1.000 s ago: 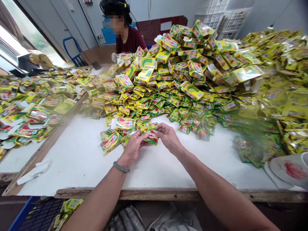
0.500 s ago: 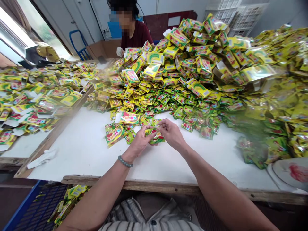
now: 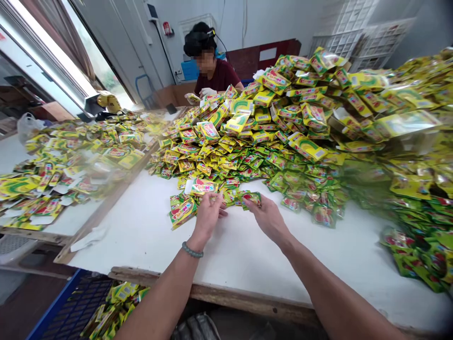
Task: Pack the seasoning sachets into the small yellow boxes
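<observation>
My right hand [image 3: 267,215] grips a small green candy packet [image 3: 253,197] with a red picture on it, thumb on top. To its left, my left hand [image 3: 209,215] has its thumb and fingers apart, with nothing plainly held. A bracelet circles that wrist. Just beyond the left hand lies a yellow and white box [image 3: 201,187], its end flap open. Beside it is a second yellow box [image 3: 182,212], lying on green packets. More green packets sit between the two hands, partly hidden by the fingers.
A high heap of yellow boxes [image 3: 264,115] and packets fills the table's far side. More boxes [image 3: 46,189] cover the table at left. Across the heap sits a co-worker [image 3: 222,75] wearing gloves. A blue crate [image 3: 72,302] stands below the wooden table edge [image 3: 244,297].
My hands have moved apart. The packet they both held is now in my right hand only, farther right. My view has turned left and up.
</observation>
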The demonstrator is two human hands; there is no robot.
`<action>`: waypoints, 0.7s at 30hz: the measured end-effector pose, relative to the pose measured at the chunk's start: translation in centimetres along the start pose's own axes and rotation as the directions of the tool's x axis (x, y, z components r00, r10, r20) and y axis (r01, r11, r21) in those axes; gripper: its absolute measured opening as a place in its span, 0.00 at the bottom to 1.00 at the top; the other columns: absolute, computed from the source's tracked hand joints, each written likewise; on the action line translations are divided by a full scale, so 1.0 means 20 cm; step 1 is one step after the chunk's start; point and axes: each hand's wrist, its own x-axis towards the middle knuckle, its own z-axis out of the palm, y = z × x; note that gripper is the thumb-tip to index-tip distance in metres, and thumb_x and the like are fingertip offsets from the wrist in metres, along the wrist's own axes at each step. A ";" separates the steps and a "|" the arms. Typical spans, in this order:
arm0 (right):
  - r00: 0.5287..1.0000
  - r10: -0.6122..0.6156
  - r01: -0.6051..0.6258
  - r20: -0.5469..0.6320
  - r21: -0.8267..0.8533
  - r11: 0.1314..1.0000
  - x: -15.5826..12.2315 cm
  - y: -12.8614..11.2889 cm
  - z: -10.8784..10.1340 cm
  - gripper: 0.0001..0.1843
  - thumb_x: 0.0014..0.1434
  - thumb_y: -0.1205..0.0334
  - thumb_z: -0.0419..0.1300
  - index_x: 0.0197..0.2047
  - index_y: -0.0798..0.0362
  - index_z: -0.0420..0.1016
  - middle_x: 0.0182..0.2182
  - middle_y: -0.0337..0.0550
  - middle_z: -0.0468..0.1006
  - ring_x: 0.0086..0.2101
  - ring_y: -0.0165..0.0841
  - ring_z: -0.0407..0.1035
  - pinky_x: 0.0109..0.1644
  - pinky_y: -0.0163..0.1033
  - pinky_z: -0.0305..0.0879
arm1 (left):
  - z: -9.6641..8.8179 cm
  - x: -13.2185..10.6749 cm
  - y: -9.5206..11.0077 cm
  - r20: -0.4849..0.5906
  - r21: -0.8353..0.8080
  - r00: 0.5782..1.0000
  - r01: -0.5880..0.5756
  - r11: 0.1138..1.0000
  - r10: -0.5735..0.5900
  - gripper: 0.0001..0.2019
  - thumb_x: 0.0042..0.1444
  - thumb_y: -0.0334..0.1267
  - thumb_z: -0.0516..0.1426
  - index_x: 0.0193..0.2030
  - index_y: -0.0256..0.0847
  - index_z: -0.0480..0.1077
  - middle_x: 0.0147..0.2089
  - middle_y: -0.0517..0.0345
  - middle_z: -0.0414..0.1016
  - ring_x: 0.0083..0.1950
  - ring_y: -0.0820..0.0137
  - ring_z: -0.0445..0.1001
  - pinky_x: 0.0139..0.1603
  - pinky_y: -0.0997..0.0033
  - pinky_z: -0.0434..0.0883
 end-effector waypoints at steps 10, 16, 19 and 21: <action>1.000 -0.021 0.021 0.000 0.004 1.000 0.01 0.01 0.00 0.23 0.56 0.37 0.58 0.29 0.51 0.70 0.23 0.39 0.73 0.27 0.33 0.63 0.32 0.38 0.58 | -0.11 0.17 -0.02 -0.156 0.756 0.865 -0.206 0.621 0.477 0.22 0.59 0.46 0.59 0.58 0.39 0.72 0.65 0.36 0.62 0.67 0.43 0.62 0.65 0.42 0.60; 0.990 0.014 -0.011 0.139 -0.025 1.000 0.04 0.07 -0.02 0.19 0.58 0.43 0.59 0.36 0.53 0.75 0.31 0.42 0.79 0.33 0.37 0.70 0.37 0.40 0.65 | -0.02 0.11 -0.09 0.241 0.480 0.822 -0.563 0.672 0.516 0.02 0.56 0.34 0.60 0.37 0.42 0.73 0.53 0.48 0.76 0.58 0.58 0.72 0.57 0.58 0.70; 0.967 -0.014 0.071 0.255 -0.214 0.974 0.04 0.07 -0.02 0.12 0.58 0.52 0.62 0.38 0.52 0.77 0.42 0.47 0.80 0.45 0.42 0.72 0.48 0.43 0.67 | 0.00 0.07 -0.09 0.185 0.430 0.879 -0.474 0.768 0.439 0.05 0.55 0.30 0.56 0.37 0.42 0.71 0.47 0.51 0.78 0.49 0.63 0.76 0.46 0.65 0.73; 0.961 -0.012 0.107 0.275 -0.330 0.938 0.03 0.05 -0.01 0.09 0.58 0.56 0.63 0.39 0.52 0.77 0.48 0.50 0.78 0.52 0.45 0.68 0.55 0.45 0.63 | 0.00 0.05 -0.07 0.052 0.497 0.936 -0.328 0.804 0.349 0.01 0.57 0.32 0.57 0.35 0.42 0.69 0.38 0.55 0.78 0.40 0.65 0.77 0.41 0.66 0.72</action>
